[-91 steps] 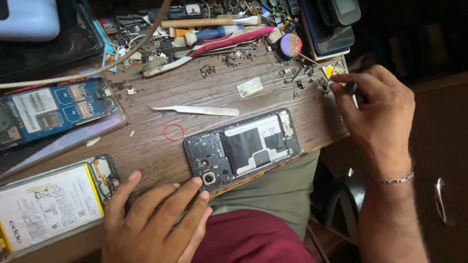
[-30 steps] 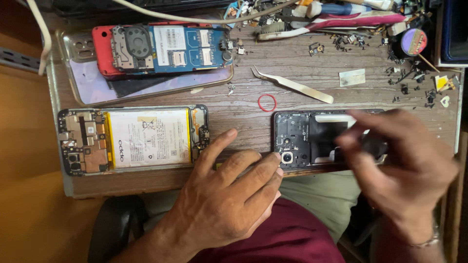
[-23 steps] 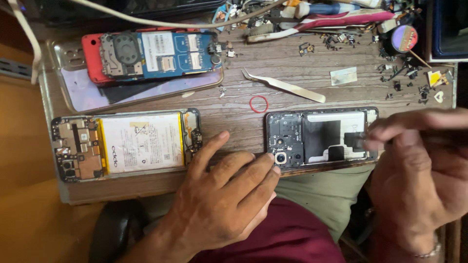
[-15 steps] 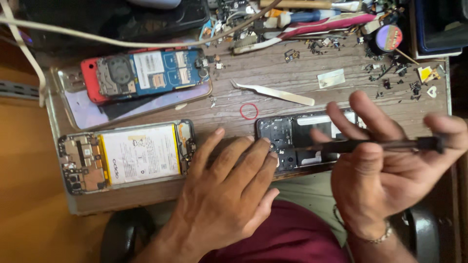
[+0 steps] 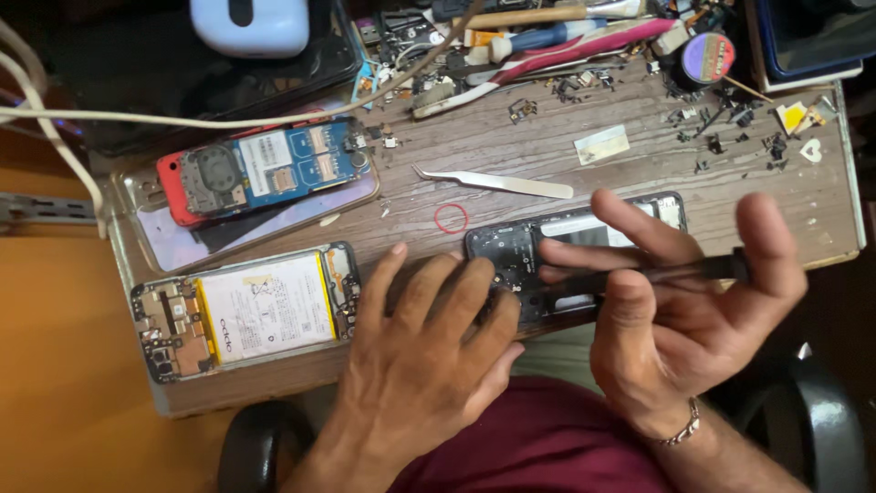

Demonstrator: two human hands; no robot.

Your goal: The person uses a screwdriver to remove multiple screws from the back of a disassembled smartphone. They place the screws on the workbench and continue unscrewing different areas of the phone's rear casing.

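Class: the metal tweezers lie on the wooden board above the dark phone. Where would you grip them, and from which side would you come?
Grip the tweezers at the wide, flat right-hand end, coming from above with fingers on both long edges. They lie flat and free, and the left end narrows to a sharp curved tip, probably awkward to pinch. The right hand is nearest, but it holds a screwdriver.

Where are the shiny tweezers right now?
The tweezers lie on the wooden table, mid-view, just above the small red ring and the open black phone.

Screwdriver [image 5: 639, 274] now lower, over phone [image 5: 511, 251]
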